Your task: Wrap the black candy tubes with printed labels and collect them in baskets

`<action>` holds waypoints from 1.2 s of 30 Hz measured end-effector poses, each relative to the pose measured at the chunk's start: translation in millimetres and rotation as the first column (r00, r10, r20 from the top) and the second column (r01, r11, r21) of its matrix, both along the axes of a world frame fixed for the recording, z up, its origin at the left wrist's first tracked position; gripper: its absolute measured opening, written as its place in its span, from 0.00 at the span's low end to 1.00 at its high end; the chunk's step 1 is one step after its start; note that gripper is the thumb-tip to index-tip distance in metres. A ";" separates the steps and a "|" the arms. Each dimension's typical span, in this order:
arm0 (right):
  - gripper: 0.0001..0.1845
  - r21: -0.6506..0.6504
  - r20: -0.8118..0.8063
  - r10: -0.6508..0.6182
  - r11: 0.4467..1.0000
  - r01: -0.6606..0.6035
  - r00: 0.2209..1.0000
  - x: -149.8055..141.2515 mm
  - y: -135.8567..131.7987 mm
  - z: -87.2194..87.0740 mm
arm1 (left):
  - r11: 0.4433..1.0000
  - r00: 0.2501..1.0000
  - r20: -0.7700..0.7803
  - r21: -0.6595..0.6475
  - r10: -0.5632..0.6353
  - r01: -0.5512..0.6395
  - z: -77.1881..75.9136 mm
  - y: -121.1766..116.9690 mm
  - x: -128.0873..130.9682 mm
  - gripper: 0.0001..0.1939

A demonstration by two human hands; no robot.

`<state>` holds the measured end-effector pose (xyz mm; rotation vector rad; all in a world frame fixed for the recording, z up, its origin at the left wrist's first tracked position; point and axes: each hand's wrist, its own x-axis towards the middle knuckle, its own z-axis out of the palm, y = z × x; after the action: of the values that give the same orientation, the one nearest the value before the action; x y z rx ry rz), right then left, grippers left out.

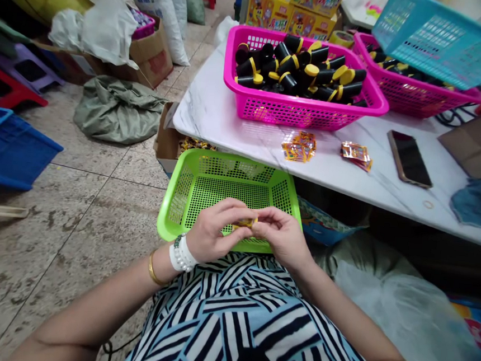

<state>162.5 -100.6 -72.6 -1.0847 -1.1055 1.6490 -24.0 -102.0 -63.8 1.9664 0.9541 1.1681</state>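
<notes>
My left hand [221, 229] and my right hand [284, 235] meet above the near side of a green basket [164, 213]. Between their fingertips is a small yellow piece [243, 223], mostly covered by the fingers, so its kind cannot be made out. The green basket's visible floor is bare mesh. On the table beyond lie two small piles of shiny orange packets, a left pile [299, 147] and a right pile [355, 153]. Behind them stands a pink basket [305, 110] full of black cylinders with yellow caps [289, 82].
A phone [409, 159] lies on the white table [263, 163]. A second pink basket [424, 104] has a blue basket [438, 43] tilted over it. An open cardboard box [165, 146] stands beside the green basket. A blue crate [13, 149] is on the floor at left.
</notes>
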 end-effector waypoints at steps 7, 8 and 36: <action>0.12 0.601 0.285 -0.202 0.799 -0.010 0.937 0.0 -0.2 -4.1 | 0.702 0.958 0.266 -0.702 0.105 0.118 3.1 -4.7 0.1 0.15; 0.12 0.545 0.263 -0.187 0.838 0.014 0.946 0.2 -0.3 -4.7 | 0.732 0.960 0.262 -0.673 0.103 0.105 2.6 -4.7 0.1 0.14; 0.20 0.726 0.481 -0.243 0.650 -0.226 0.843 -5.8 -20.2 -20.3 | 0.675 0.996 0.000 -0.735 0.095 -0.064 -18.9 4.3 7.2 0.25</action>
<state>156.7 -120.8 -92.9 -0.9586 -1.9357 0.6516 -16.7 -97.7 -82.7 1.2397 1.2543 0.6767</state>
